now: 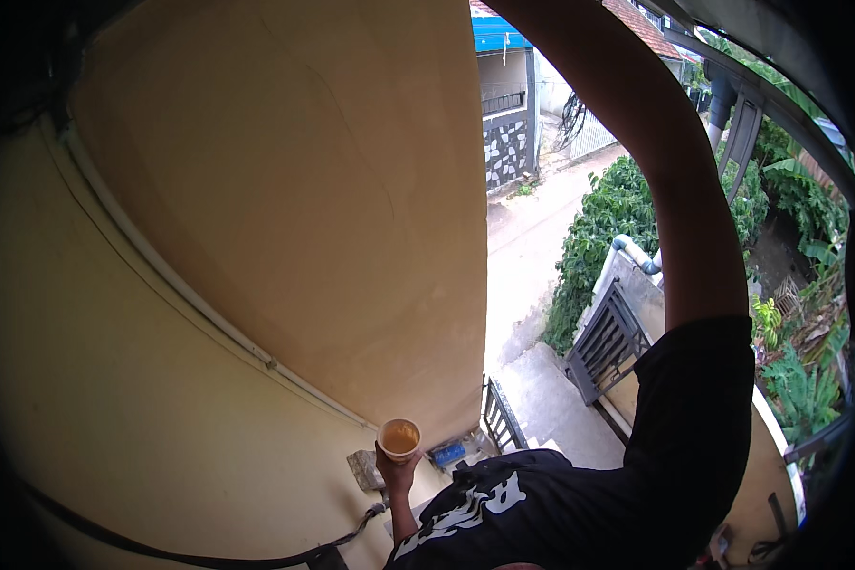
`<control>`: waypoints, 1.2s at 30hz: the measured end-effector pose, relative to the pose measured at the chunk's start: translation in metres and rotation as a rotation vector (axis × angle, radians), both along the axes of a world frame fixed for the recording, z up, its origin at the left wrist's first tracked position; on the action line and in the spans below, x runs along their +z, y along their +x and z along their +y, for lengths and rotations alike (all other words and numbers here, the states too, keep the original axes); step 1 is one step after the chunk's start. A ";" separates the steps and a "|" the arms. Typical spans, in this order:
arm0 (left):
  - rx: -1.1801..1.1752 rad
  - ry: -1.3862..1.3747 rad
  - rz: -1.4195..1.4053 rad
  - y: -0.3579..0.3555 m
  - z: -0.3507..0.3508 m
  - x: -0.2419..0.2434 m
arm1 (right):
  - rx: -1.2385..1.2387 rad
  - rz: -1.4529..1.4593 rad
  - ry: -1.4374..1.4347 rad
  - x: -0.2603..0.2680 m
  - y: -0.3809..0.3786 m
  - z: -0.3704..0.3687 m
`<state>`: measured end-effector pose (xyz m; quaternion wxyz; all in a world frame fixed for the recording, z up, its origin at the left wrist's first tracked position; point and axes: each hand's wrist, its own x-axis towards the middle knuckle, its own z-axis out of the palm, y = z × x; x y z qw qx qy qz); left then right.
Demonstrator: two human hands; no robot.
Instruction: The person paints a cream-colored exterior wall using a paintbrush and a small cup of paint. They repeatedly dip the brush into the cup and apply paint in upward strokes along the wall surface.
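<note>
My left hand (pixel 397 470) holds a small plastic cup (pixel 400 439) low in front of my body. A tan liquid that looks like paint lies inside the cup. Raised across the right side of the view, my right arm runs out past the top edge, so my right hand is out of view. Beside the cup stands a tan-painted wall (pixel 328 178), with thin hairline cracks and some darker patches. A paler cream wall (pixel 149 370) meets it at the left, and a white pipe (pixel 206 303) follows the corner between them.
A dark cable (pixel 256 561) crosses the lower left. Near the cup are a rough block (pixel 365 470) and a blue object (pixel 449 454). Below to the right are a metal railing (pixel 502 413), a dark metal gate (pixel 608 342) and a concrete path (pixel 552 395). Green shrubs (pixel 605 228) border a road.
</note>
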<state>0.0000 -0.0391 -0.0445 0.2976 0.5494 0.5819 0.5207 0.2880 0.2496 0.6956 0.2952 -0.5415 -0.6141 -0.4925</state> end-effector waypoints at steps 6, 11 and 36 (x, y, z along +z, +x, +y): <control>-0.064 -0.015 0.033 0.000 0.012 0.014 | 0.008 0.093 -0.145 0.016 -0.019 -0.062; -0.055 0.004 0.024 0.002 0.011 0.021 | -0.035 0.110 -0.103 0.008 -0.011 -0.067; 0.144 0.031 0.008 0.001 -0.041 0.035 | 0.470 -0.116 -0.082 -0.021 -0.347 -0.081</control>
